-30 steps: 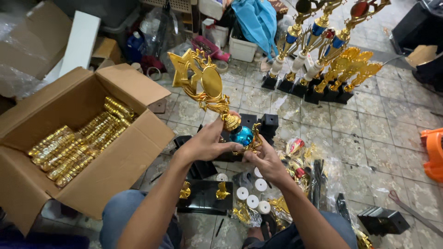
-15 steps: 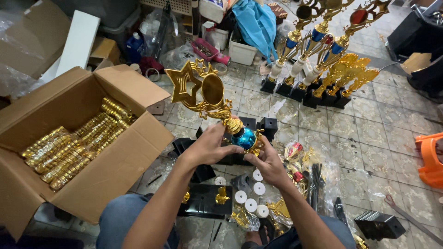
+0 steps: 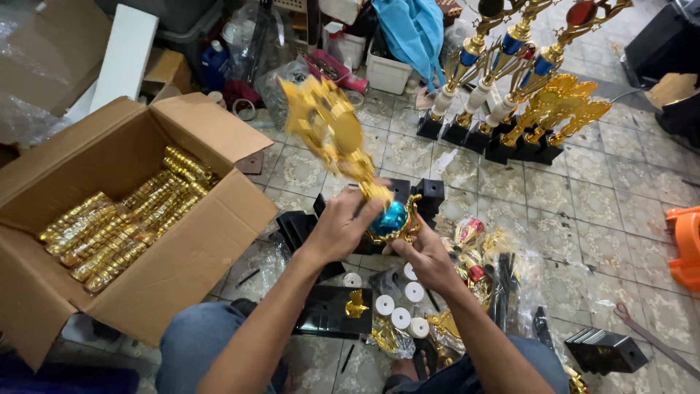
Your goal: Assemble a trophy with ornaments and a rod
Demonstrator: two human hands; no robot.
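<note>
Patterned grey tiled floor (image 3: 583, 204), cluttered. Open cardboard box (image 3: 182, 255) at left, full of gold parts. Row of finished trophies (image 3: 518, 109) standing at top right. White plastic tub (image 3: 386, 73) and blue cloth (image 3: 415, 29) at top. Orange plastic item (image 3: 685, 244) at right edge. Even, soft light.

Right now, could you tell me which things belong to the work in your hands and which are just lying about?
In hand:
- gold trophy top, gripped by the left hand
- blue ball piece, held by the right hand

Lying about:
- cardboard box of gold parts
- finished trophies
- white discs
- black base
- orange stool
</note>
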